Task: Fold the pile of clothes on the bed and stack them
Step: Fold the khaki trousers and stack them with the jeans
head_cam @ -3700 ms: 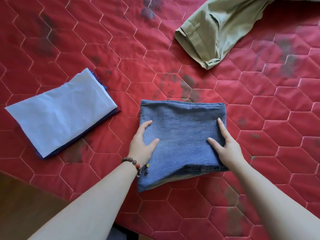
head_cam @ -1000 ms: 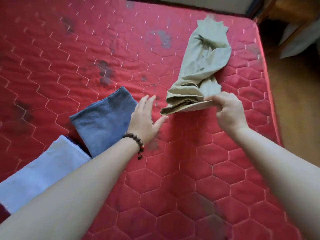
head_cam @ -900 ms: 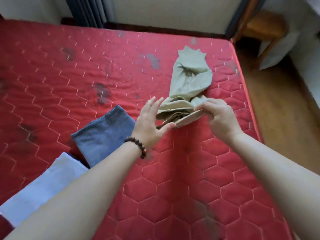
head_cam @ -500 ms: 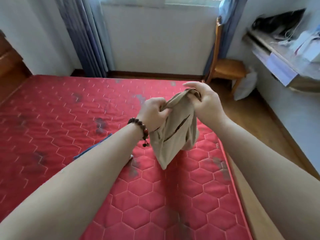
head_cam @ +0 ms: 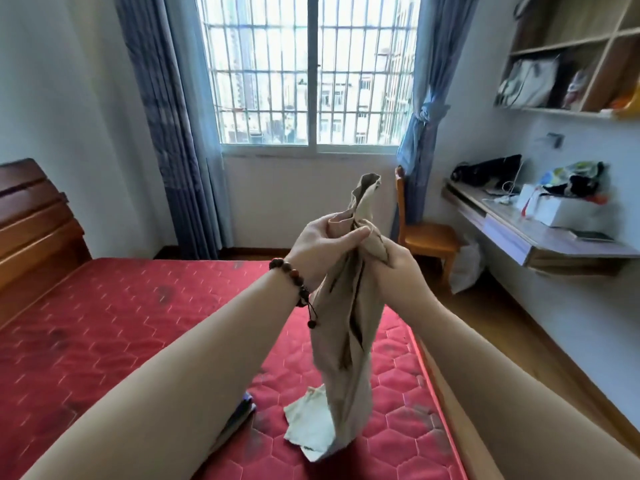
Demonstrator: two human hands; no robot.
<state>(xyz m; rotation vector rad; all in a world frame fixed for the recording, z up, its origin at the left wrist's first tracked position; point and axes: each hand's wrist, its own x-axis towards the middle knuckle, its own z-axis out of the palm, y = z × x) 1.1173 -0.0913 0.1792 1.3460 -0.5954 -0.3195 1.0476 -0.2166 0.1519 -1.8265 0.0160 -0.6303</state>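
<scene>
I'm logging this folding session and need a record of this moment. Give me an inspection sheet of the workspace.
Surface: red quilted mattress, dark stains.
Job's things: khaki garment held up in the air, unfolded, lower end near the mattress; edge of a folded blue item shows under the left forearm.
Clutter: nothing seen on the mattress.
Hands: left hand and right hand both grip the garment's top.
Cables: white cord on the desk.
Surroundings: barred window, wooden chair, headboard, shelves.

Both forearms are bare, with no sleeves in sight. The left wrist wears a bracelet (head_cam: 291, 278) of dark brown wooden beads. A short beaded tassel dangles from it.
</scene>
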